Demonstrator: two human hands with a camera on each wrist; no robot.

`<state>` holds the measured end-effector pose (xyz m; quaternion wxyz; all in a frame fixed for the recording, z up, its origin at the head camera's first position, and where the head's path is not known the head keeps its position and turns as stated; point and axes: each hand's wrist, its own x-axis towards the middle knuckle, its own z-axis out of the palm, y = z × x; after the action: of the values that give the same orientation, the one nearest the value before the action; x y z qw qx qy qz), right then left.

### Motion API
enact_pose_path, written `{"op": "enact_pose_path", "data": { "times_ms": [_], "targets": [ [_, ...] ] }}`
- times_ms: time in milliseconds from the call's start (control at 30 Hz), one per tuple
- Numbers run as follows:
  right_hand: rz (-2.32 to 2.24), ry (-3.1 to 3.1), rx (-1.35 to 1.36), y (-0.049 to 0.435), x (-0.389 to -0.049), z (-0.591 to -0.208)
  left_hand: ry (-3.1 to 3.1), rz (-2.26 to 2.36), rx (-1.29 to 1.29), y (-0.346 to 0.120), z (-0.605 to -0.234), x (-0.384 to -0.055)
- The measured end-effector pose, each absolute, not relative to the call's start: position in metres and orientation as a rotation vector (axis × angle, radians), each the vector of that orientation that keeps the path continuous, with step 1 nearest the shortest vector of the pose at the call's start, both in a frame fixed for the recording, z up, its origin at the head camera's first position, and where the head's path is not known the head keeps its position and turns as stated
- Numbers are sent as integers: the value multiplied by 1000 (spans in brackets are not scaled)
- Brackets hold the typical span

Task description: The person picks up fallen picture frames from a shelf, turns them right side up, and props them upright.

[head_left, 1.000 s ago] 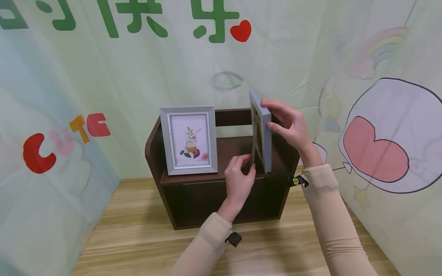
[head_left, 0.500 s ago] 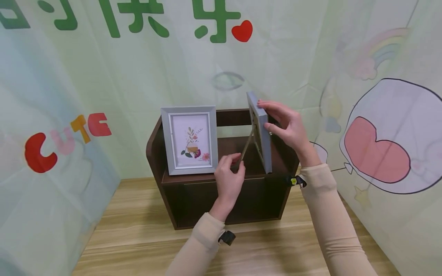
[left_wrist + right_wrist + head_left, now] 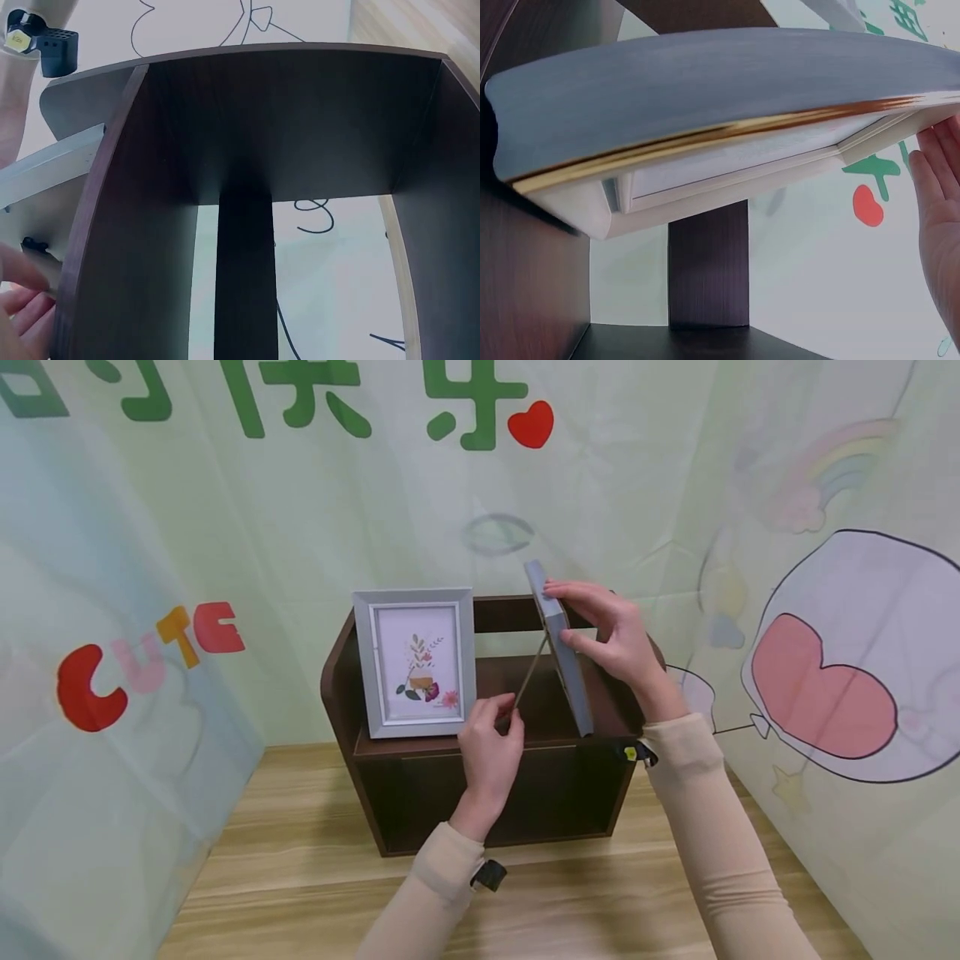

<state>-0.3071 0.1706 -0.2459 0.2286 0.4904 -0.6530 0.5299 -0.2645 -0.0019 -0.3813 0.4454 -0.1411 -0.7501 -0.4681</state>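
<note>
A grey picture frame (image 3: 564, 652) stands nearly edge-on at the right of the dark brown shelf's upper board, its top leaning left. My right hand (image 3: 611, 635) grips its upper edge between thumb and fingers; the same hand (image 3: 941, 202) shows at the right of the right wrist view. My left hand (image 3: 491, 747) pinches the lower end of the frame's support leg (image 3: 531, 672), which is swung out from the back. In the left wrist view, the fingers (image 3: 30, 307) are partly hidden by a shelf panel. The frame's picture faces away from the head view.
A second grey frame (image 3: 459, 664) with a flower print stands upright at the shelf's left. The brown shelf (image 3: 495, 793) has raised side panels and a rear rail (image 3: 510, 612). It stands on a wood-grain surface (image 3: 300, 893), with printed fabric (image 3: 622, 485) behind and at both sides.
My left hand has moved left, pulling the support leg outward from the frame's back. The frame's top has tilted left, and my right hand has shifted left with it.
</note>
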Motion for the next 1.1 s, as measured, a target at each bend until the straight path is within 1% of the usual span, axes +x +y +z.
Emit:
{"op": "enact_pose_path", "data": {
  "times_ms": [200,667,933,1100],
  "targets": [
    [1362,-1872,1332,163,-298,-241,-1864,-1114,-349,-4,-382,-263],
    [1360,-1869,1343,161,-297,-240,-1846,-1092,-351,-6,-382,-264],
    [1494,-1805,1347,168,-314,-255,-1842,-1095,-362,-3,-377,-260],
    [1579,-1806,1194,173,-322,-263,-1753,-1087,-393,5,-368,-255]
  ]
}}
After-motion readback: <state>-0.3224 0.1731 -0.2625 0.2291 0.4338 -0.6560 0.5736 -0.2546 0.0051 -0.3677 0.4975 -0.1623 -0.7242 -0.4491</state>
